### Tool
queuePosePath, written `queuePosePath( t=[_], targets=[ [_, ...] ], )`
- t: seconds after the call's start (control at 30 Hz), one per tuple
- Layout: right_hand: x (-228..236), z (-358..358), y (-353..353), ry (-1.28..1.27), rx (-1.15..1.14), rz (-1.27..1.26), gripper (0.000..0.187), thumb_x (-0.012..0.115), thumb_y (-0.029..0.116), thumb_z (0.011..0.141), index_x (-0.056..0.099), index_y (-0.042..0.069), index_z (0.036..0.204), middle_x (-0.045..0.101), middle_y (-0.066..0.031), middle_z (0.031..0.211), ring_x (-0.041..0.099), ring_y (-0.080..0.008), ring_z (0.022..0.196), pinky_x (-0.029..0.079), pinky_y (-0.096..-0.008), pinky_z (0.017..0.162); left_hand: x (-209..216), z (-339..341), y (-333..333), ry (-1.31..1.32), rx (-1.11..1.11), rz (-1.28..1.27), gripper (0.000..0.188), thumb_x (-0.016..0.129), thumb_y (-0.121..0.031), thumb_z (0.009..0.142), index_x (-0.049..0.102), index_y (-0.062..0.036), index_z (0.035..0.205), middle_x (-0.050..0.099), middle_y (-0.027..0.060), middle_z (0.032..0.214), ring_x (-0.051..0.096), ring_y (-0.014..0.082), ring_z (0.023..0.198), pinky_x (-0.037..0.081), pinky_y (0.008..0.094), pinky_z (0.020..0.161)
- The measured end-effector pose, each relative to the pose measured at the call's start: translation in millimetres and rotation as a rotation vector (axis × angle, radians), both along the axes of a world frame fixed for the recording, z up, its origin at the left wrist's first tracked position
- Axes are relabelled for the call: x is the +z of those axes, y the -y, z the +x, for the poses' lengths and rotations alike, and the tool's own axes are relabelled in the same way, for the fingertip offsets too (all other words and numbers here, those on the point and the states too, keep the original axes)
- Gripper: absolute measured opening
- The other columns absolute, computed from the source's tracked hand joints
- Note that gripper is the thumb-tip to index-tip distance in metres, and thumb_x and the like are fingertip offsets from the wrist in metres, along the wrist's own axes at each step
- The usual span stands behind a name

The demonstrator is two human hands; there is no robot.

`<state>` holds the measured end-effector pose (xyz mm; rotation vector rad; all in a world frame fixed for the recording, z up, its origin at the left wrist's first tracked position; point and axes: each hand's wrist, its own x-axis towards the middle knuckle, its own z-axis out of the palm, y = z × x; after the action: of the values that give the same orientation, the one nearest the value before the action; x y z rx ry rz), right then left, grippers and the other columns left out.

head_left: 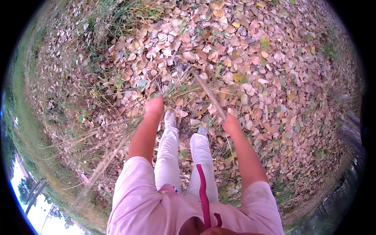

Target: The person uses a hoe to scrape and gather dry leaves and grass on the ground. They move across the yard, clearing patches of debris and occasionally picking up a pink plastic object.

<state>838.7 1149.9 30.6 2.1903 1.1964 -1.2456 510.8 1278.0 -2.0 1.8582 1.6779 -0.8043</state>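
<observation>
My left hand (154,105) is closed around a bunch of dry weed stalks (102,162). The stalks trail out past my left forearm and also reach forward to the ground in front of my feet. In my right hand (232,125) is the wooden handle (211,97) of a tool, slanting forward and left. Its far end (190,70) meets the base of the stalks; the head there is blurred among leaves, so its shape cannot be made out.
Fallen leaves (270,78) cover the ground all around. My shoes (170,119) stand just behind the stalks. A green grass clump (113,19) grows at the far left, and a greyish, log-like shape (350,133) lies at the right edge.
</observation>
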Motion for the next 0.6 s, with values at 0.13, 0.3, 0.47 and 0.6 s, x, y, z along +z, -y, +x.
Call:
queuePosePath(
  t=[0.13,0.3,0.47,0.6],
  targets=[
    [-20.7,3.8,-3.2,-0.048,-0.099,-0.03,0.027,0.06,0.015,0.074,0.058,0.0,0.095,0.062,-0.0225,0.088,0.062,-0.0357,0.083,0.049,-0.0425,0.075,-2.1,-6.1,-22.2,-0.028,-0.114,0.06,0.017,0.045,-0.011,0.084,0.058,-0.0059,0.095,0.066,0.0135,0.087,0.065,0.0292,0.079,0.053,0.0403,0.067],
    [48.9,1.4,118.6,-0.165,-0.159,0.049,0.044,0.062,0.019,0.075,0.05,-0.001,0.112,0.06,-0.0251,0.09,0.059,-0.0405,0.084,0.047,-0.0452,0.071,-19.0,-77.2,-10.6,-0.104,-0.074,0.087,0.017,0.046,-0.009,0.085,0.06,-0.0088,0.095,0.066,0.0133,0.087,0.066,0.0284,0.075,0.053,0.0399,0.065],
    [230.3,57.1,246.1,0.092,-0.201,-0.163,0.04,0.065,0.019,0.072,0.051,0.0,0.104,0.06,-0.0219,0.075,0.06,-0.0399,0.071,0.047,-0.0449,0.064,56.7,-122.1,51.3,0.015,-0.145,-0.24,0.024,0.048,-0.022,0.088,0.057,-0.0152,0.109,0.064,0.0113,0.092,0.064,0.0243,0.08,0.052,0.0383,0.074],
    [239.4,34.3,208.6,-0.023,-0.384,0.076,0.033,0.06,0.013,0.073,0.054,0.001,0.103,0.06,-0.0173,0.074,0.061,-0.0311,0.067,0.047,-0.0402,0.061,128.0,-47.4,115.5,0.215,-0.082,-0.354,0.052,0.062,-0.045,0.077,0.051,-0.0118,0.115,0.064,0.0153,0.094,0.062,0.0314,0.086,0.049,0.0425,0.075]
  ],
)
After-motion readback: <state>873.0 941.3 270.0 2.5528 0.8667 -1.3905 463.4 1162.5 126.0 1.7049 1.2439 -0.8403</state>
